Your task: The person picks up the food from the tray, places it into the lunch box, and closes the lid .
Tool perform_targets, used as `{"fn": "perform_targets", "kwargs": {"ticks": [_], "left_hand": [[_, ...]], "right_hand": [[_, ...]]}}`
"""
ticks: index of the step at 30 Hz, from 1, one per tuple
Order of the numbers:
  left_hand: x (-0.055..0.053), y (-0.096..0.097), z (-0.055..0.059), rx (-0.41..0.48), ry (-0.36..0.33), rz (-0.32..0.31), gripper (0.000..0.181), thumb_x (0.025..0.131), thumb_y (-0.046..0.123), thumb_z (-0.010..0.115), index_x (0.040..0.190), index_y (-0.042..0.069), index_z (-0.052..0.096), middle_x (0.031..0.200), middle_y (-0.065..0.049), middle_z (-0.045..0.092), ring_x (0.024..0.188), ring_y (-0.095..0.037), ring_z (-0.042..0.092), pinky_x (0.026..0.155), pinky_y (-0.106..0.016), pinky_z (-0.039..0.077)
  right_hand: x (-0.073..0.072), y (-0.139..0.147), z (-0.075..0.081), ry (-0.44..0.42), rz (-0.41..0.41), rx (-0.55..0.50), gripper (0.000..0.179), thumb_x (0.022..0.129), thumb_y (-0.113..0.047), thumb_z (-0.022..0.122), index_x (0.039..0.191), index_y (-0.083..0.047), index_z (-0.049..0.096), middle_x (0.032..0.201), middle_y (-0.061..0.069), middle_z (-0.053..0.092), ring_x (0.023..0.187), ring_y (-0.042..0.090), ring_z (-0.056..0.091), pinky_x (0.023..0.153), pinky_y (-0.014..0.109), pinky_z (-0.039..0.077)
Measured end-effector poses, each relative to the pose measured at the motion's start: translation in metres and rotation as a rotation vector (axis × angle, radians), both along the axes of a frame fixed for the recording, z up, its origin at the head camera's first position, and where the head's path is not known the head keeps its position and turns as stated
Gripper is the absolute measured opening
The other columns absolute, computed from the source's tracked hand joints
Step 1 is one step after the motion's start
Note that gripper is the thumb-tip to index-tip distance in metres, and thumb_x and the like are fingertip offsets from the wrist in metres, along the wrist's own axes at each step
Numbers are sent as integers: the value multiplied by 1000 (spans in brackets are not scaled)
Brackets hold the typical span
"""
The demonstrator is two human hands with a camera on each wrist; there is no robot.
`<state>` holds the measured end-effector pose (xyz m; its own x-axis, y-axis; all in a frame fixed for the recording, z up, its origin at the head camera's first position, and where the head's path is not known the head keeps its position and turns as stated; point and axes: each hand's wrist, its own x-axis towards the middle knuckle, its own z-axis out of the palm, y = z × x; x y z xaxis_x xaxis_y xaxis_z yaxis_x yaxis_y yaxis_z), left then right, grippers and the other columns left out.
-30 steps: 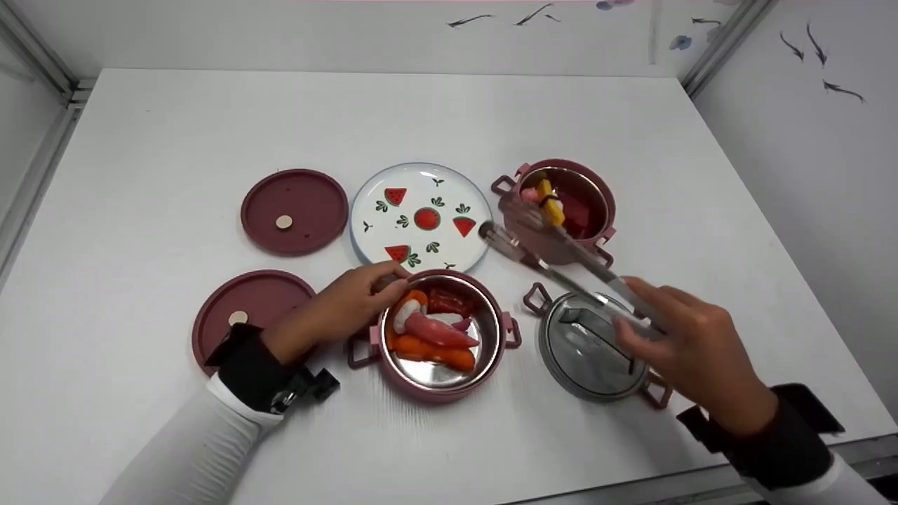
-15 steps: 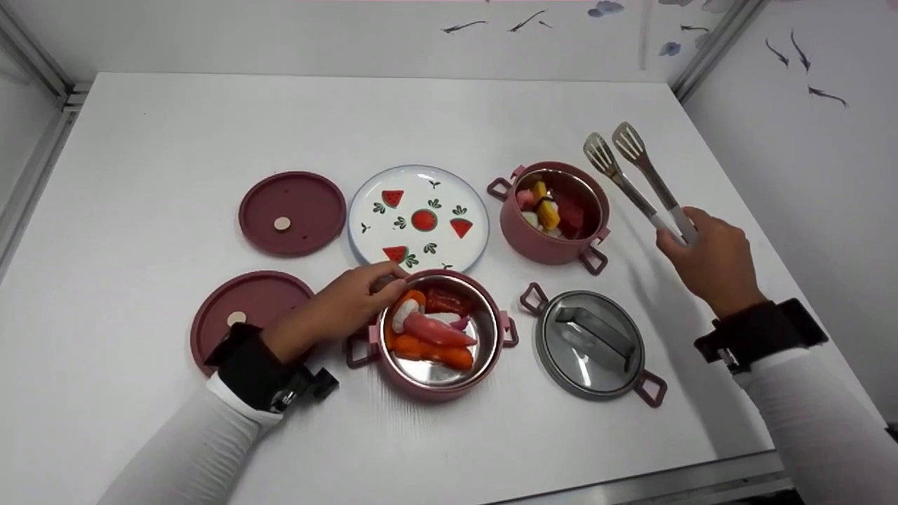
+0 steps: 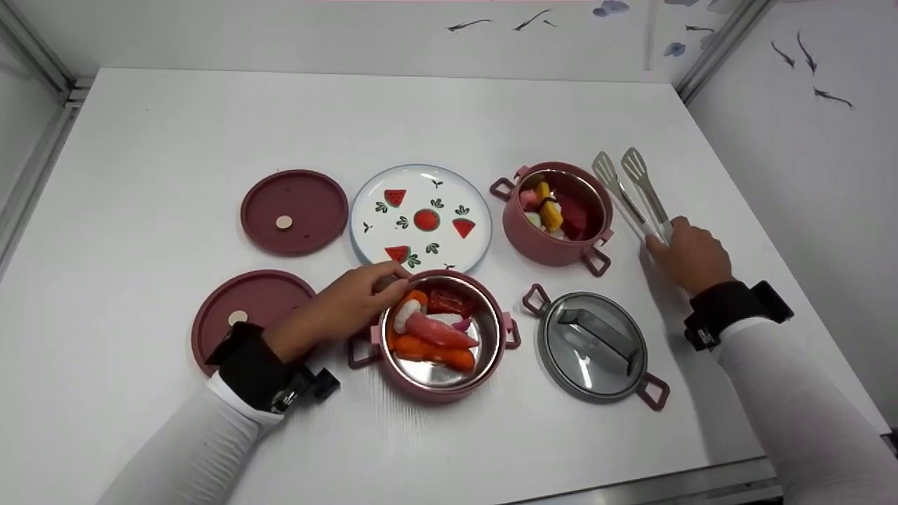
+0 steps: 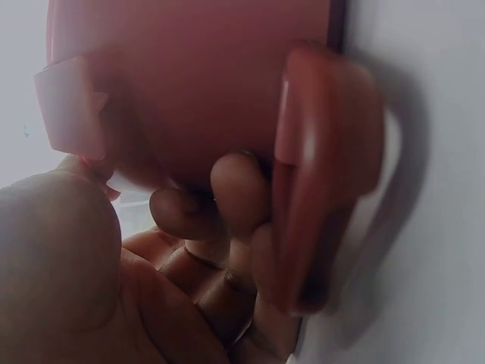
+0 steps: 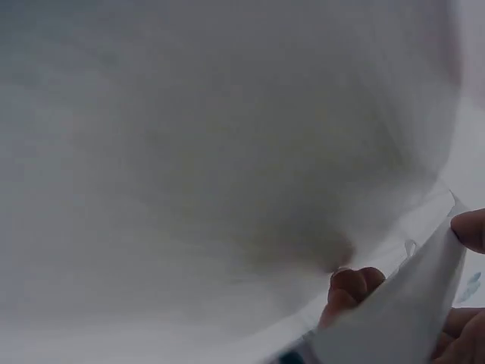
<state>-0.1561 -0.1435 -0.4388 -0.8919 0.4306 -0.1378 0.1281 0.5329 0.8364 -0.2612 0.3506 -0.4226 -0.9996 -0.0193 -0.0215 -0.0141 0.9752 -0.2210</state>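
Observation:
My left hand (image 3: pixel 351 305) grips the left side of the near pink pot (image 3: pixel 436 394), thumb at its rim. In the left wrist view, curled fingers (image 4: pixel 241 186) lie against the pot's outer wall beside its loop handle (image 4: pixel 314 182). Orange carrot-like pieces (image 3: pixel 428 351), a pink pointed piece (image 3: pixel 440 331) and a dark red piece (image 3: pixel 449 301) lie inside. At the right, my right hand (image 3: pixel 694 258) holds the food tongs (image 3: pixel 652 193) by their pale handles, their slotted heads spread apart and pointing away, low over the table right of the far pot.
The far pink pot (image 3: pixel 540 242) contains yellow, red and pink pieces. A grey lid (image 3: pixel 593 351) covers a pot at the near right. A watermelon-patterned plate (image 3: pixel 421 189) lies mid-table, with two maroon discs (image 3: pixel 298 200) to its left.
My right hand has carried the tongs from above the lidded pot to the right of the far pot, then lowered them toward the table. The left hand and near pot have stayed put.

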Motion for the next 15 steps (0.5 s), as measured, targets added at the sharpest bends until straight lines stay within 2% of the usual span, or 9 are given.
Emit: {"fn": "perform_targets", "kwargs": {"ticks": [3,7,11,13,15], "left_hand": [[2,-1,1,-6,-10,-1,25,105,38,47,115,22,64,94,0,63,90,-17,57,83,-33,45],[2,-2,4,3,-1,12,24,105,36,47,115,22,64,99,-1,64,94,-18,58,85,-35,46],[2,0,7,-22,-5,9,28,105,40,46,119,23,63,107,-1,65,101,-19,58,91,-37,45],[4,2,10,-83,-4,10,34,105,46,44,127,25,60,106,-3,67,101,-20,60,90,-38,46],[6,2,15,-167,33,35,44,103,55,42,135,28,55,107,-3,69,100,-21,63,87,-40,48]], "right_hand": [[-6,-3,-1,-28,4,25,55,101,-42,48,113,12,49,89,32,61,71,42,61,55,50,46],[-15,-4,1,-41,19,15,58,101,-44,47,114,12,47,90,30,59,73,41,59,59,52,46],[-20,0,2,-176,27,-17,75,103,-54,35,132,15,33,106,37,55,90,49,60,73,57,47],[-22,1,2,-261,29,-24,82,101,-60,29,138,14,25,114,40,53,97,51,59,78,58,47],[-24,2,4,-327,39,-17,88,99,-66,25,140,12,20,118,41,51,100,52,58,79,57,48]]}}
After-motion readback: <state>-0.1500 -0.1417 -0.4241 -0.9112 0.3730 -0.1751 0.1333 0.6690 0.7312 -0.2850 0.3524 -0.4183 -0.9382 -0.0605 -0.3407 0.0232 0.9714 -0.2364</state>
